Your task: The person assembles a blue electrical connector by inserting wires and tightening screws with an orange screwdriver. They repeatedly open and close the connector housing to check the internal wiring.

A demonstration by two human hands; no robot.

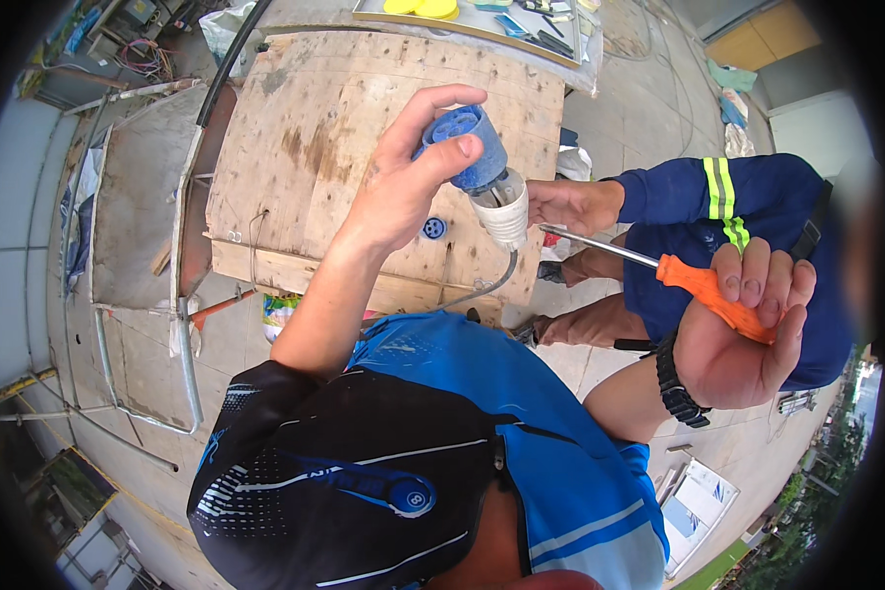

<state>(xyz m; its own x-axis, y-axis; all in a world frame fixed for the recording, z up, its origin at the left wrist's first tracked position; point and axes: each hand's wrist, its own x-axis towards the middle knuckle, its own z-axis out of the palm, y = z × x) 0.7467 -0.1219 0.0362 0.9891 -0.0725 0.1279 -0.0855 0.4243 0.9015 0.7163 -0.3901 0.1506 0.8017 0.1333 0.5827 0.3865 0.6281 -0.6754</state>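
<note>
My left hand [398, 187] is closed round a blue industrial connector [480, 152], raised over the wooden tabletop. Bare metal parts show between its blue body and a white ribbed collar [504, 218]. A grey cable [501, 283] runs down from the collar. In my right hand [742, 354] is a screwdriver [696, 282] with an orange handle, its shaft pointing left and its tip close to the collar. A co-worker's hand [578, 204] reaches in beside the collar; whether its fingers touch it, I cannot tell. A small round blue piece [434, 228] lies on the wood.
The worn plank tabletop [314, 98] fills the middle. At its far side stands a tray [570, 61] with yellow discs [423, 8] and small tools. A metal-framed cart [142, 197] is at left. The co-worker's navy sleeve [668, 192] comes from the right.
</note>
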